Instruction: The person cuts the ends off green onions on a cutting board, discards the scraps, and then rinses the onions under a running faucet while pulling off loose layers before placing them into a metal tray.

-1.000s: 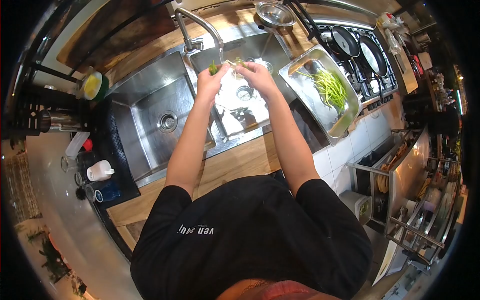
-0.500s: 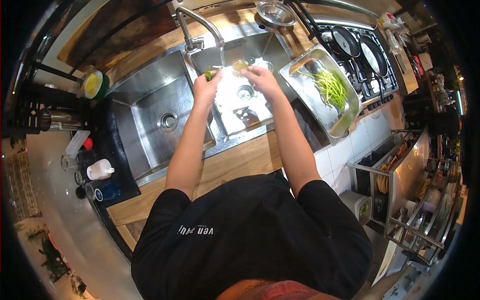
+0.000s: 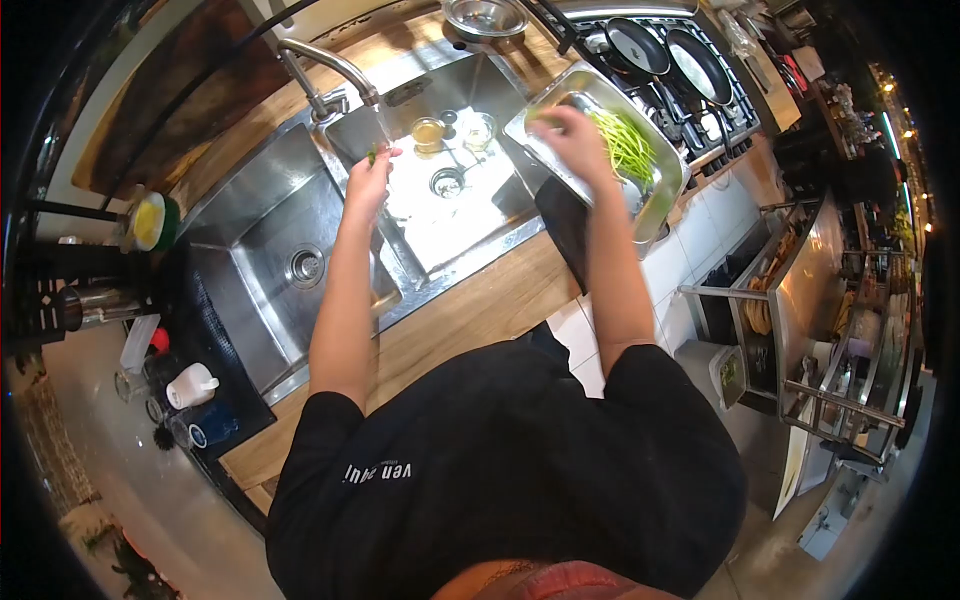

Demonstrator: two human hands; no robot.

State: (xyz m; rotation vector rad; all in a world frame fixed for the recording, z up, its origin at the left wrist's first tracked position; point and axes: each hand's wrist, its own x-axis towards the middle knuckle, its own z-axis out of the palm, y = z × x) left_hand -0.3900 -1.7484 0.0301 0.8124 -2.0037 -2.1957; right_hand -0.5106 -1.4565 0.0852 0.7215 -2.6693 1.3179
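At the right sink basin, my left hand (image 3: pixel 369 186) is closed below the tap (image 3: pixel 372 97). A bit of something green pokes out between its fingers; its kind is too small to tell. My right hand (image 3: pixel 572 142) is smeared by motion over the near left part of a steel tray (image 3: pixel 548 98), so its fingers do not show clearly. Long thin green stalks (image 3: pixel 628 145) lie in that tray, just right of the hand. In the basin stand a small amber-tinted glass (image 3: pixel 428 134) and a second small clear one (image 3: pixel 478 130).
The left basin (image 3: pixel 262 285) adjoins on the left. A steel bowl (image 3: pixel 484 18) rests behind the sink. Two pans (image 3: pixel 637 46) sit on the stove at the back right. A white mug (image 3: pixel 192 386) and glasses stand at the left.
My right hand has let go of the small glass, now standing in the basin, and has moved right to the tray. My left hand remains by the tap. The view has shifted.
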